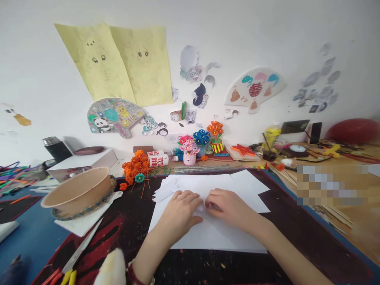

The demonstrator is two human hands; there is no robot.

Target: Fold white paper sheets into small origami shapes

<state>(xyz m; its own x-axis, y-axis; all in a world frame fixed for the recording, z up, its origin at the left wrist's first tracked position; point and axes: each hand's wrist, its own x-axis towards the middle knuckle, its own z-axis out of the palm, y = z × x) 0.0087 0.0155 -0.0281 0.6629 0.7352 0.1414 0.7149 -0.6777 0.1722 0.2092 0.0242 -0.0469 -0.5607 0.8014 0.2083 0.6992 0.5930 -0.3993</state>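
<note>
Left hand (184, 206) and right hand (227, 204) over white paper (219, 237)
I see them curled close together but cannot tell if they grip anything; orange flowers (135, 168) lie far left

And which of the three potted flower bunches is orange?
The rightmost bunch, in the yellow-and-red striped pot; the middle bunch is blue, and the left bunch is pink.

White sheets (222, 237): smooth, matt paper
Scissors (76, 254): smooth metal blades, plastic-looking handles
Flask (57, 150): metal cap, matt body
Orange flowers (135, 168): rough-looking
Right-hand surface (366, 225): wood-look
</note>
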